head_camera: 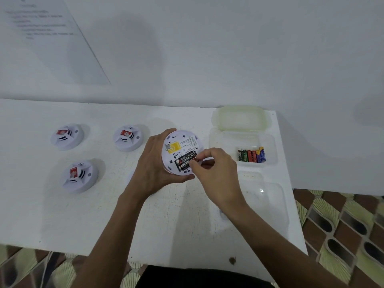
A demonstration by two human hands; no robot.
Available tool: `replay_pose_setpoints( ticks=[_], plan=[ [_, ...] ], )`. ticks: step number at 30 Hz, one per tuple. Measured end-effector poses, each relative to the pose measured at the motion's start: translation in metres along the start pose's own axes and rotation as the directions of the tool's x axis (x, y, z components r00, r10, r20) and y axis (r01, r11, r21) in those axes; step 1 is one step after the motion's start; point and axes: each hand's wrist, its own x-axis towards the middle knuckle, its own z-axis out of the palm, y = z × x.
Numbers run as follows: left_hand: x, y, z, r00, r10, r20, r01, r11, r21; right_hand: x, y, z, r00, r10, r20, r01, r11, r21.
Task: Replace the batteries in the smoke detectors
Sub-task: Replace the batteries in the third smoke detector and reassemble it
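My left hand [154,163] grips a white round smoke detector [182,142], tilted with its back towards me. A yellow label [174,146] is on that back. Two black Eveready batteries [184,161] lie side by side in its open bay. My right hand [216,173] pinches the right end of the nearer battery with thumb and forefinger. Three other white smoke detectors [67,136] [128,138] [80,176] rest face up on the white table [145,221] to the left, each with a red sticker.
An open clear plastic box [243,142] at the right holds several coloured batteries [251,155]; its lid [242,118] is folded back. A second clear container [264,204] sits nearer me. A white wall with a printed sheet [47,34] stands behind. Patterned floor tiles [342,225] show past the table's right edge.
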Motion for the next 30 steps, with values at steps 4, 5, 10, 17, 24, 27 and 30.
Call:
replay_pose_setpoints(
  ticks=[4,5,10,17,24,27,30],
  plan=[
    [0.002,0.000,-0.001,0.999,0.024,-0.027,-0.023,0.998,0.057,0.003,-0.002,0.000,0.996,0.083,0.030,-0.082,0.997,-0.010],
    [0.001,-0.001,0.000,0.999,0.035,-0.029,-0.033,0.997,0.065,0.003,-0.002,0.000,0.995,0.095,0.044,-0.094,0.995,-0.020],
    [-0.004,-0.008,0.005,0.999,0.029,-0.021,-0.027,0.995,0.099,0.000,-0.006,-0.003,0.995,0.066,0.071,-0.066,0.998,-0.004],
    [0.007,0.001,0.001,1.000,-0.013,0.000,0.013,1.000,-0.019,-0.010,-0.002,-0.002,0.989,-0.135,-0.054,0.129,0.987,-0.100],
    [0.013,0.004,0.008,0.997,-0.067,0.048,0.069,0.997,-0.024,-0.010,0.001,-0.031,0.989,-0.110,-0.102,0.130,0.970,0.207],
    [0.013,0.004,0.008,0.986,-0.144,0.079,0.151,0.984,-0.094,-0.007,0.015,-0.065,0.998,-0.050,-0.028,0.055,0.980,0.193],
    [0.006,0.003,0.013,0.978,-0.182,0.097,0.192,0.976,-0.105,-0.010,0.036,-0.098,0.997,-0.011,0.082,0.007,0.998,0.057]
  ],
)
